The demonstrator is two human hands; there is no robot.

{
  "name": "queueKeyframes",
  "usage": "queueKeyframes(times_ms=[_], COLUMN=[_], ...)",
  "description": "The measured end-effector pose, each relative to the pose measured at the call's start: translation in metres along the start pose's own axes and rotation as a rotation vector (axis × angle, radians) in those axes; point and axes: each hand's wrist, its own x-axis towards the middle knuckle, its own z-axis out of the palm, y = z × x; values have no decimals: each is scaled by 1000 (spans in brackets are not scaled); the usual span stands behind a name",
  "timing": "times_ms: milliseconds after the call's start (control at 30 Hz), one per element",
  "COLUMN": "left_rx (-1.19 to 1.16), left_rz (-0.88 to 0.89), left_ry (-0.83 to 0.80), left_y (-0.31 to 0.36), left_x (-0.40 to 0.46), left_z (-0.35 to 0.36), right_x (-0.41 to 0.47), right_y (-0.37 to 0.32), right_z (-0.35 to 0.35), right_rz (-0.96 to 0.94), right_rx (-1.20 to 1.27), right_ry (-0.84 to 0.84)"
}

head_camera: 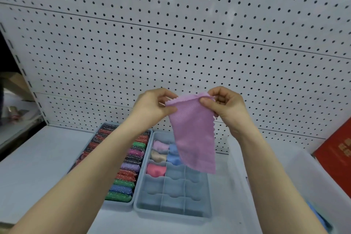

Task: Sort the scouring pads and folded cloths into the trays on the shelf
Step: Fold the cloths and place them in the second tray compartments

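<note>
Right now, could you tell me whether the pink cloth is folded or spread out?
Spread out: the pink cloth hangs open from its top edge, pinched by both hands, above the divided tray.

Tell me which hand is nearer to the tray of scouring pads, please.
Left. The left hand is above the far end of the tray of scouring pads; the right hand is further right, above the divided tray. Both hold the pink cloth.

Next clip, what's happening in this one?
A person holds a pink cloth up by its top edge, left hand and right hand each pinching a corner. It hangs unfolded above the divided tray, where a few folded cloths already sit. The neighbouring tray is packed with scouring pads.
</note>
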Motion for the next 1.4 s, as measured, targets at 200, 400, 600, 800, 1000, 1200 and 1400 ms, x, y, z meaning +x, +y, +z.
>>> queueKeyframes(times_ms=[200, 400, 600, 800, 1000, 1200, 1400], left_rx=[-323, -320, -399, -398, -380, -340, -286], left_rz=[-12, 3, 75, -108, -68, 37, 89], left_ry=[154, 108, 25, 17, 117, 99, 130], left_y=[2, 2, 12, 7, 3, 18, 15], left_x=[-3, -8, -14, -4, -2, -9, -1], left_z=[4, 14, 1, 7, 39, 42, 30], right_x=[-1, -5, -15, 5, 7, 3, 1], right_y=[-2, -7, -21, -13, -7, -13, -11], right_z=[-10, -18, -28, -12, 23, 38, 23], right_rz=[-57, -82, -70, 34, 22, 7, -112], right_rx=[-167, -326, -338, -329, -286, -112, -61], right_ry=[-70, -148, -223, 26, 157, 107, 84])
